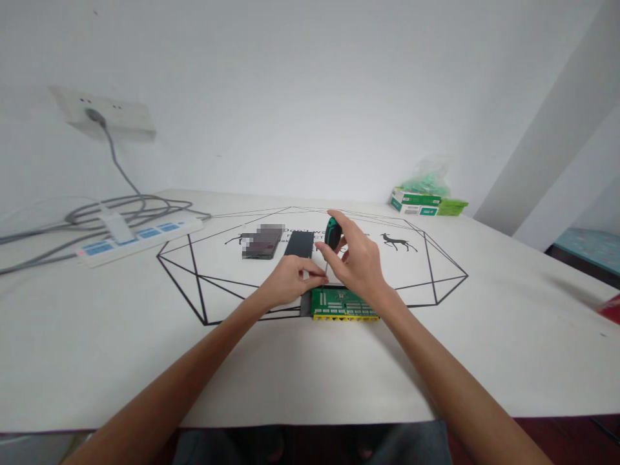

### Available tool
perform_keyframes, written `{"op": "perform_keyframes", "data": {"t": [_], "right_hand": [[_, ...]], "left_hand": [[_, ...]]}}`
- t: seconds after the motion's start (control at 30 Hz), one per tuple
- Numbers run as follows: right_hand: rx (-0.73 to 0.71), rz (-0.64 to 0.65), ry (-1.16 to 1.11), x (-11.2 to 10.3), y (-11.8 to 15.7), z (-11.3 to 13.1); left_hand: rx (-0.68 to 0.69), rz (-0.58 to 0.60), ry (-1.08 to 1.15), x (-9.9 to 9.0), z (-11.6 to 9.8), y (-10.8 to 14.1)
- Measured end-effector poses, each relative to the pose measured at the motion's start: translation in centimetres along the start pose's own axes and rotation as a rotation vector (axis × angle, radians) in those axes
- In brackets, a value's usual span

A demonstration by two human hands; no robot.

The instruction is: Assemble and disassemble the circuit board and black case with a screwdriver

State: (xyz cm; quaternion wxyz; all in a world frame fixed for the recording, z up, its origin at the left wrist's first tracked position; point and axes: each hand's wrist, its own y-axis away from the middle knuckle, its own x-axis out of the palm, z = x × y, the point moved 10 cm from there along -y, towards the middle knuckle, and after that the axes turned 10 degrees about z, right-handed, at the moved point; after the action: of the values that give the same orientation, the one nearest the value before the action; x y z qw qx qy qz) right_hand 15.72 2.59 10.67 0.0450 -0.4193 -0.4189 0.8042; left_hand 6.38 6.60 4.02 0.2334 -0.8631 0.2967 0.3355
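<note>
A green circuit board point(341, 301) with a yellow strip along its near edge lies on the white table, close to the front. My right hand point(356, 258) is closed round the green and black handle of a screwdriver point(332, 234), which stands nearly upright with its shaft pointing down at the board's upper left part. My left hand point(295, 279) is pinched beside the shaft's lower end, at the board's upper left edge; what its fingertips hold is too small to make out. Behind my left hand lies a dark flat rectangular piece point(299, 244).
Left of the dark piece lies a phone-like object point(264, 243), partly pixelated. A power strip point(145, 237) and coiled grey cables point(121, 210) are at the left. Green and white boxes point(415, 201) with a plastic bag point(429, 177) stand at the back right.
</note>
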Motion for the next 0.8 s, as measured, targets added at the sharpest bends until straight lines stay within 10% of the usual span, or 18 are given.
{"op": "perform_keyframes", "data": {"t": [0.8], "right_hand": [[-0.006, 0.029, -0.062, 0.04, 0.22, 0.45]], "left_hand": [[0.054, -0.002, 0.006, 0.52, -0.1, -0.05]]}}
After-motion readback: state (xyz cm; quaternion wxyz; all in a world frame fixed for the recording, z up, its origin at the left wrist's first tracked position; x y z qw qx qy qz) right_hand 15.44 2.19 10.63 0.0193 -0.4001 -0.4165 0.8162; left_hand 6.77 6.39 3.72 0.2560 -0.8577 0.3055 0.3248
